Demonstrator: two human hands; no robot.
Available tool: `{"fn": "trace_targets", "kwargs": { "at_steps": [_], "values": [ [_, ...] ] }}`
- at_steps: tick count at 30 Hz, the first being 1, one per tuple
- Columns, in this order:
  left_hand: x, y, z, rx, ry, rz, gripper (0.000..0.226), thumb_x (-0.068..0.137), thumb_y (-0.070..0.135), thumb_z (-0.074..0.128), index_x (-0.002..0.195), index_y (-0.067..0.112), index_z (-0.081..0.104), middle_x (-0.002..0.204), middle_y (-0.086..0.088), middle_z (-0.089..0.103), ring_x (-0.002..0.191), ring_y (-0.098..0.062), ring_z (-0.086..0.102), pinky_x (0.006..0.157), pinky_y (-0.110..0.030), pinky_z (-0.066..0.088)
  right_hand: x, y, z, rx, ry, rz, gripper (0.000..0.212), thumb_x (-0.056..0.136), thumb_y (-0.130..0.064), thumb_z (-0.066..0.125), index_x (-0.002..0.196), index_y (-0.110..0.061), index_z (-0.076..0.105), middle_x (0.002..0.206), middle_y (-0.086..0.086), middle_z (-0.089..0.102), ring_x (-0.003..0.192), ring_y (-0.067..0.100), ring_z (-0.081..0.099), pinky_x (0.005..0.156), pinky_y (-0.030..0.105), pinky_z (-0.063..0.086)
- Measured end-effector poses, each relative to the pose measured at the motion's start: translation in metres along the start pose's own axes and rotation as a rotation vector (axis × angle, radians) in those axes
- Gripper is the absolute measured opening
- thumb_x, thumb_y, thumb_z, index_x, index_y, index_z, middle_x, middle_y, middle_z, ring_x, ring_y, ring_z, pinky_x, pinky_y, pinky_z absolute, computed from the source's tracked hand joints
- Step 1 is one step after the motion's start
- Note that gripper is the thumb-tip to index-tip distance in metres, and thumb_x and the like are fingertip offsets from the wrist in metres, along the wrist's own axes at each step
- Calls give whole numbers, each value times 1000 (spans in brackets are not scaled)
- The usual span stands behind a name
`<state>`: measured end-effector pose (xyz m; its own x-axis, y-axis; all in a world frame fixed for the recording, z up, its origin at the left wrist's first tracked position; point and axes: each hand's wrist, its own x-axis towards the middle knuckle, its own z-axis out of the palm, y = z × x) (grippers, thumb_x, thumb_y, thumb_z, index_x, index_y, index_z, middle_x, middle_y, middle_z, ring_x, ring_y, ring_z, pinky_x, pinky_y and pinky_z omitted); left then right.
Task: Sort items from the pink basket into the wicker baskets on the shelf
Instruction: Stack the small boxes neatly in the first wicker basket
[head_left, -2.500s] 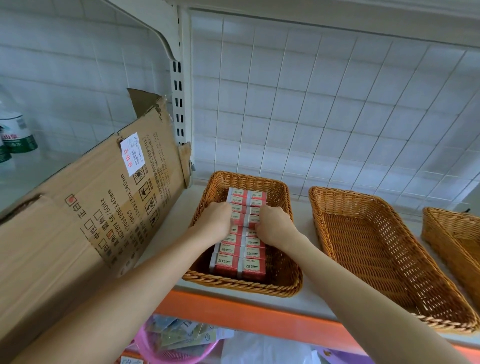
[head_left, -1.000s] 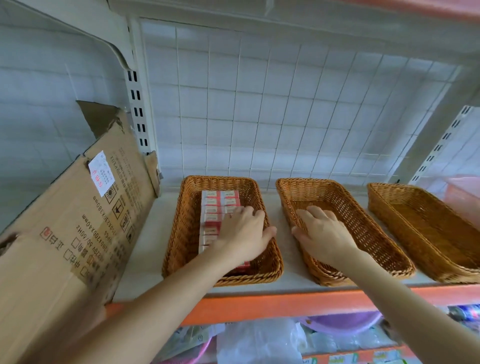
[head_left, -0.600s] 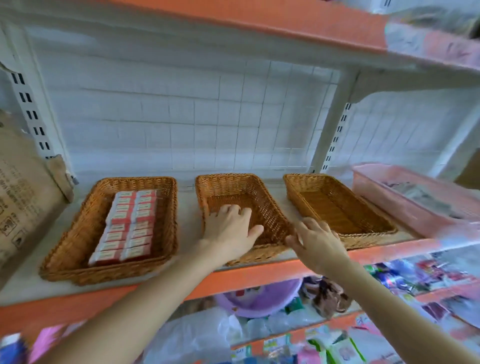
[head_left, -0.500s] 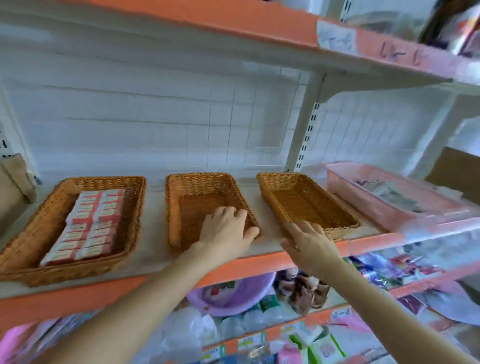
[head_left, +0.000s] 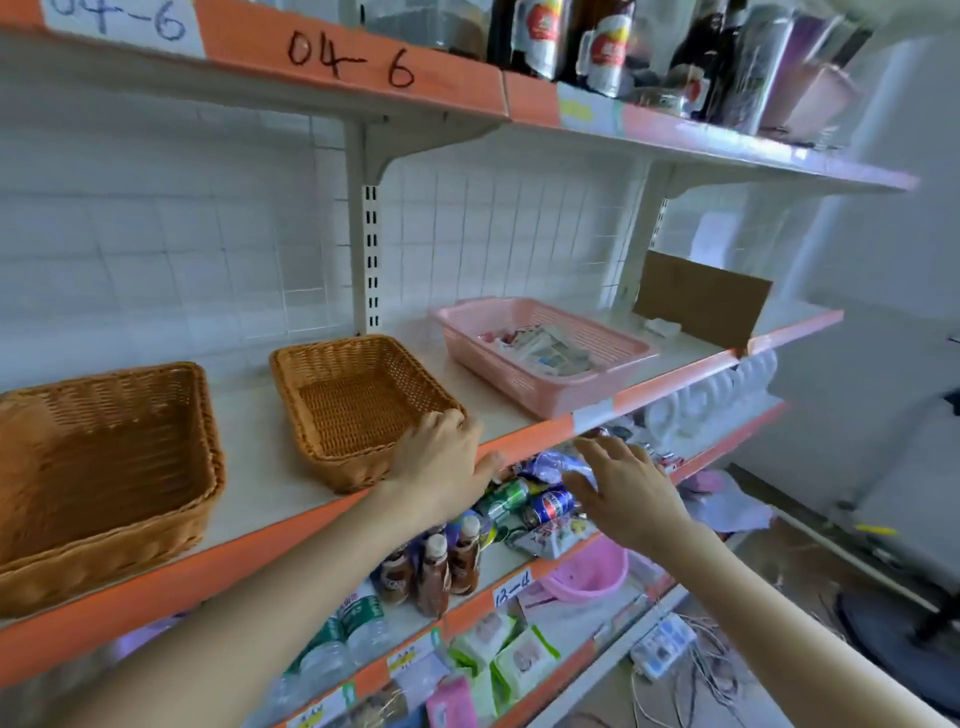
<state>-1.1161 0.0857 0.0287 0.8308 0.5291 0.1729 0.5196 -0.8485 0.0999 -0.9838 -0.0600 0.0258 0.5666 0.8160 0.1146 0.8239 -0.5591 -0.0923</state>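
Note:
The pink basket (head_left: 550, 389) stands on the shelf at the right, with several flat packets (head_left: 540, 351) lying in it. Two wicker baskets hold nothing: one (head_left: 332, 447) in the middle and one (head_left: 109, 540) at the left edge. My left hand (head_left: 441, 462) is over the shelf's front edge beside the middle wicker basket's near right corner, fingers relaxed, holding nothing. My right hand (head_left: 623, 488) hovers in front of the shelf edge, below and left of the pink basket, fingers spread and empty.
The white shelf has an orange front strip (head_left: 545, 431). A brown cardboard piece (head_left: 701, 299) stands right of the pink basket. Bottles and jars (head_left: 597, 41) fill the shelf above. Sauce bottles (head_left: 431, 571), cans and a pink tub (head_left: 587, 577) crowd the shelf below.
The view has swung right; the basket with the red-and-white boxes has left the frame. Both hands have moved right along the shelf edge, toward the pink basket, still empty.

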Motion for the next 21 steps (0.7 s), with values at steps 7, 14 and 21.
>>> {"fn": "trace_targets", "kwargs": {
  "at_steps": [7,14,21],
  "values": [
    [70,38,11,-1,20,101,54,97,48,33,138,14,38,140,-7,41,129,-25,36,103,-39,36,28,61,0,5,41,72,49,97,-43,34,141,-22,31,139,3,40,128,28,35,101,39,36],
    [158,50,22,-51,51,121,50,97,48,34,138,19,38,142,-2,38,132,-22,33,98,-38,44,113,105,-14,-34,78,49,50,97,-44,32,142,-20,30,140,5,39,130,27,34,104,40,34],
    [237,42,31,-23,76,48,46,96,47,37,128,16,45,134,-6,46,126,-25,38,96,-36,38,195,130,-28,-42,99,-29,46,97,-39,34,138,-17,36,139,7,41,126,27,36,103,39,34]
  ]
}}
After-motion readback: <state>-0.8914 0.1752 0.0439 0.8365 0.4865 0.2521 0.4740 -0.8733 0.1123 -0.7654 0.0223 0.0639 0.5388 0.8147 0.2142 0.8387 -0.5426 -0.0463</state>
